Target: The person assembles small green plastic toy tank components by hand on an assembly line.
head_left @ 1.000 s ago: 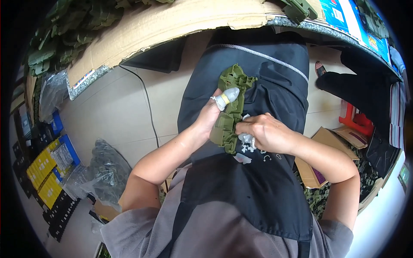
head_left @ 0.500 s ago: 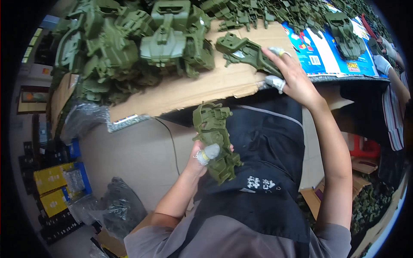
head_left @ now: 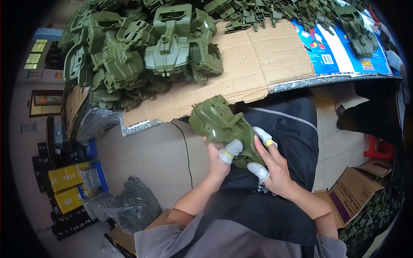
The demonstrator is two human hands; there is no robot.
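Observation:
Over my lap, just off the table's front edge, I hold an olive-green plastic toy body part, tilted with its outer side up. My left hand grips its lower left side, with the thumb pressed on top. On its right side is my right hand, fingers closed along the lower end. Pale finger covers, some with yellow bands, sit on the fingertips of both hands. Whether this is one shell or two put together, I cannot tell. The underside and my left fingers beneath it are hidden.
A large heap of green toy bodies fills the table's left side, beside a cardboard sheet. Smaller green parts are piled behind. Blue printed sheets lie to the right, where another person stands. An opened carton is on the floor.
My right hand has come from the cardboard to my lap, and the long green piece there is gone from it. Both hands now hold the green work, which is turned outer side up.

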